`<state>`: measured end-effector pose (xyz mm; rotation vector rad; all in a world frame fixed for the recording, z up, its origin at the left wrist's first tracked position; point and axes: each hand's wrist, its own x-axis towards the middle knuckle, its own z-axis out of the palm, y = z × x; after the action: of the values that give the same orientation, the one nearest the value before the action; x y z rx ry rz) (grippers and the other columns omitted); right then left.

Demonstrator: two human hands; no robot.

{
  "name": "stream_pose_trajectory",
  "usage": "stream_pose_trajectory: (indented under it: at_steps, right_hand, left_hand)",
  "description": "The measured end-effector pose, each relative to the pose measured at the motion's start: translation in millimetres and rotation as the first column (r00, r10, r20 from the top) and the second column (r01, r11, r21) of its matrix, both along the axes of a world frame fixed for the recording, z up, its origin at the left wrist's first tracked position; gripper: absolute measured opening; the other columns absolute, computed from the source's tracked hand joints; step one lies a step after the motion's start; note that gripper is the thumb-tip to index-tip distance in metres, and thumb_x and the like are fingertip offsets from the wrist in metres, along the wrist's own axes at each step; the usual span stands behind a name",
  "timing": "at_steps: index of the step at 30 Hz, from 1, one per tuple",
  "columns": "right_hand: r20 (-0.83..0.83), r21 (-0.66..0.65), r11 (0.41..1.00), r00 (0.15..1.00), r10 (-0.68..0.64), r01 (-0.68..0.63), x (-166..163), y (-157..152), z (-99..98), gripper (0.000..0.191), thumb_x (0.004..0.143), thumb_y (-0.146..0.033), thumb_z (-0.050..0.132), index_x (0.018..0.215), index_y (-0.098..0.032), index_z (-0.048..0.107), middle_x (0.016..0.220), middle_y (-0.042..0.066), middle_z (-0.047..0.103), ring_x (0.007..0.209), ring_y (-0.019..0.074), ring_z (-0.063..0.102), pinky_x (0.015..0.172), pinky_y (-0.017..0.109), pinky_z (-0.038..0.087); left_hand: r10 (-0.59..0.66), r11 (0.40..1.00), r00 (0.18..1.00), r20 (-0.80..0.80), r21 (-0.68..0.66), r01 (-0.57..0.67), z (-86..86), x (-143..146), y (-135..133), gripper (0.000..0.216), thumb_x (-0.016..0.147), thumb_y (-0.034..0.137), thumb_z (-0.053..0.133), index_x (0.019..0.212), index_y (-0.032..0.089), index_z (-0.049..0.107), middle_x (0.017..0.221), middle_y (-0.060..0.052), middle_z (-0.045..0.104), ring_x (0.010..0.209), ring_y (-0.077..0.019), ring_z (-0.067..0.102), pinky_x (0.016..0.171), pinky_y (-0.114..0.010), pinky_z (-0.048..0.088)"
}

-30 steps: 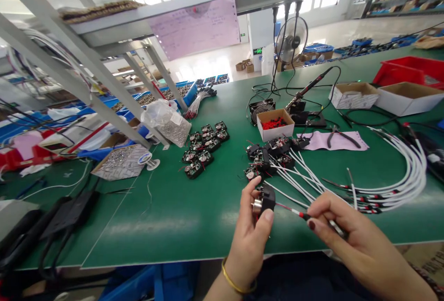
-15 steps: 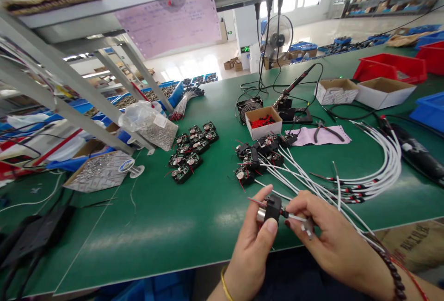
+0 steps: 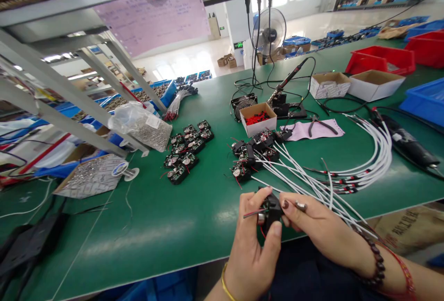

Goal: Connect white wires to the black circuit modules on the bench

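Grips small black module (image 3: 269,209) in left hand (image 3: 255,245) above near edge of table (image 3: 173,227), thumb and fingers closed round it. Pinches white cable (image 3: 301,206) by its metal tip in right hand (image 3: 312,229), right beside module. Shows heap of wired modules (image 3: 251,153) just beyond, farther back.

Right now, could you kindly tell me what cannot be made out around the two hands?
Head view, black module: mostly covered by the left hand and right hand; its wire joint is hidden.
Head view, metal tip in the right hand: the rest is hidden inside the grip.
Head view, pink sheet: writing too small to read.
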<state>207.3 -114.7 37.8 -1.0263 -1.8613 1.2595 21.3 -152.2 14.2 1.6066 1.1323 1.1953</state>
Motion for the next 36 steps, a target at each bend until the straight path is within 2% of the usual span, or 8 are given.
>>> stream_pose_trajectory:
  at_steps: [6,11,14,17,21,26,30,36]
  right_hand:
    - [0.109,0.220,0.973,0.990,-0.091,0.065,0,-9,2.2,0.016,0.113,-0.026,0.046,0.108,-0.020,0.060,0.093,0.004,0.067,0.080,0.0212,0.063,0.072,0.031,0.048]
    - [0.205,0.553,0.833,0.966,-0.160,0.020,1,-9,-1.4,0.021,0.108,-0.012,0.040,0.102,-0.020,0.058,0.088,0.007,0.066,0.079,0.0251,0.060,0.071,0.035,0.045]
    - [0.191,0.485,0.874,0.973,-0.131,0.023,0,-7,-2.4,0.028,0.114,-0.021,0.036,0.094,-0.022,0.055,0.086,0.006,0.066,0.077,0.0244,0.060,0.070,0.034,0.043]
    - [0.041,0.149,0.989,0.999,-0.027,0.021,-1,-5,-1.0,0.048,0.119,-0.046,0.033,0.082,-0.023,0.051,0.075,0.001,0.058,0.068,0.0196,0.054,0.063,0.029,0.042]
    - [-0.117,-0.176,0.981,0.991,0.057,-0.077,1,-5,4.5,0.063,0.115,-0.068,0.035,0.076,-0.022,0.053,0.066,-0.003,0.047,0.060,0.0164,0.045,0.057,0.026,0.042]
    - [-0.022,0.067,0.995,0.997,0.071,-0.069,7,-9,10.3,0.037,0.118,-0.043,0.042,0.109,-0.023,0.071,0.103,0.007,0.074,0.096,0.0235,0.070,0.091,0.033,0.057]
    - [0.047,0.260,0.960,0.995,0.091,-0.100,12,-10,6.8,0.033,0.116,-0.028,0.042,0.116,-0.024,0.075,0.098,0.007,0.076,0.088,0.0236,0.071,0.084,0.034,0.060]
    - [0.026,0.286,0.955,0.997,0.078,-0.082,11,-12,3.6,0.037,0.118,-0.036,0.043,0.118,-0.026,0.078,0.101,0.007,0.078,0.086,0.0236,0.073,0.081,0.032,0.062]
  left_hand:
    - [0.133,0.984,0.983,0.130,-0.136,-0.115,-8.2,8,-5,0.043,0.108,0.045,0.057,0.150,0.033,0.060,0.152,-0.008,0.058,0.144,-0.0303,0.049,0.125,-0.044,0.032]
    - [0.088,0.987,0.988,0.124,-0.148,-0.069,-6.5,8,-6,0.045,0.109,0.046,0.056,0.151,0.031,0.058,0.151,-0.009,0.059,0.140,-0.0303,0.051,0.121,-0.043,0.038]
    - [0.054,0.995,0.995,0.079,-0.082,-0.048,-4.8,7,-6,0.044,0.110,0.040,0.055,0.153,0.032,0.056,0.149,-0.009,0.059,0.139,-0.0296,0.052,0.118,-0.042,0.039]
    - [0.029,1.000,0.999,0.033,0.004,-0.029,-4.0,5,-6,0.045,0.109,0.034,0.057,0.154,0.035,0.055,0.144,-0.009,0.060,0.136,-0.0299,0.053,0.116,-0.042,0.041]
    - [0.008,0.998,0.999,-0.033,0.070,-0.006,-1.5,-1,-5,0.050,0.107,0.030,0.059,0.155,0.038,0.054,0.142,-0.010,0.058,0.133,-0.0312,0.053,0.113,-0.043,0.042]
    - [0.018,0.994,0.984,-0.176,0.109,0.001,11.5,-18,-3,0.051,0.103,0.030,0.063,0.153,0.038,0.058,0.144,-0.012,0.058,0.136,-0.0367,0.050,0.113,-0.050,0.042]
    - [0.007,0.988,0.953,-0.303,0.151,0.040,29.0,-27,-5,0.055,0.096,0.027,0.069,0.149,0.038,0.064,0.149,-0.013,0.054,0.135,-0.0401,0.052,0.108,-0.052,0.045]
    - [0.013,0.985,0.945,-0.327,0.167,0.044,40.3,-24,-10,0.054,0.093,0.027,0.070,0.146,0.035,0.068,0.144,-0.016,0.057,0.127,-0.0412,0.056,0.105,-0.055,0.046]
